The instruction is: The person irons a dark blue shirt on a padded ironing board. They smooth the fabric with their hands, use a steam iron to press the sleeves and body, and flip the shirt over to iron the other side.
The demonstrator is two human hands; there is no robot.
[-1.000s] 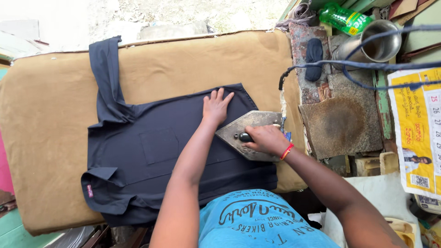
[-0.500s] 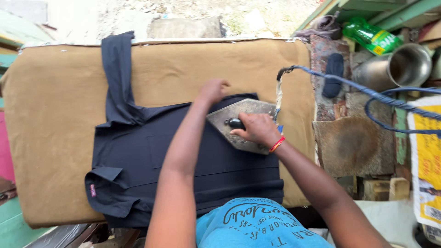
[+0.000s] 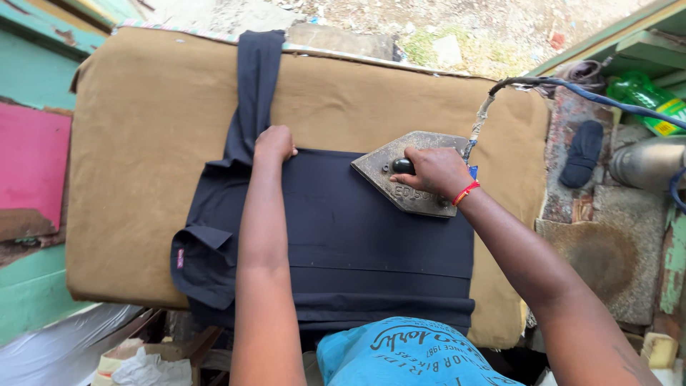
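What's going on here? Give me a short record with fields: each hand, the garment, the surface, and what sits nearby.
left hand: left hand pressed on the dark shirt, near its collar end
right hand: right hand grips the black handle of the metal iron
iron: rests on the shirt's far edge, cord trailing right
surface: tan padded table
nearby: green bottle, metal pot at right

A green plastic bottle (image 3: 639,93) with a yellow label (image 3: 670,126) lies on its side, to the right of the tan padded bench (image 3: 143,143), at its far corner. On the dark garment spread over the bench, a small pink tag (image 3: 179,258) sits near the left sleeve.
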